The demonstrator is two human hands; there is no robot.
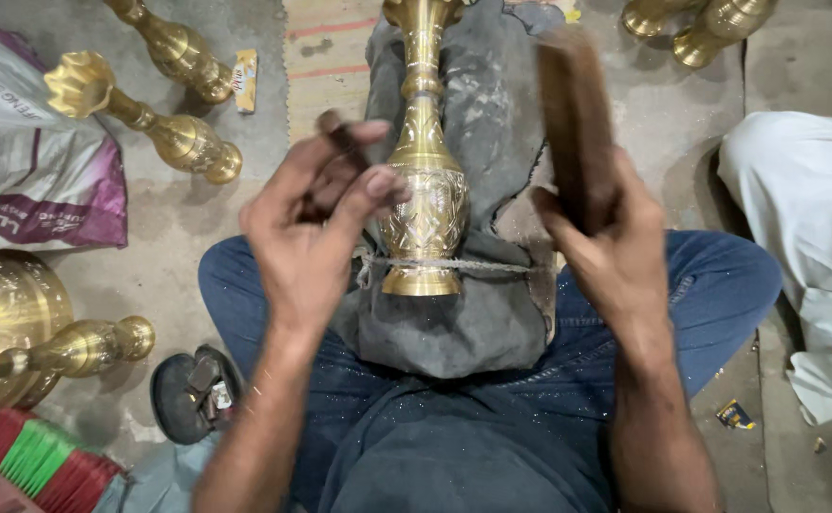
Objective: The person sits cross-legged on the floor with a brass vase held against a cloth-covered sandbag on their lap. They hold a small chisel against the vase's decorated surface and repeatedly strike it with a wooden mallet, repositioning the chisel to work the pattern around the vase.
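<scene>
A tall engraved brass vase (425,180) lies on a grey cloth pad (473,323) between my knees, tied down near its base by a string (478,267). My left hand (316,223) hovers beside the vase's belly, with its fingers closed around a thin dark metal tool (340,138); the thumb almost touches the vase. To the right of the vase, my right hand (606,242) grips a brown wooden block (576,123) that is raised and blurred.
Two brass vases (150,114) lie at the upper left by a printed sack (27,152), more brassware (27,332) sits at the left and top right (701,24). A dark sandal (193,394) lies by my left knee. White cloth (805,237) lies at the right.
</scene>
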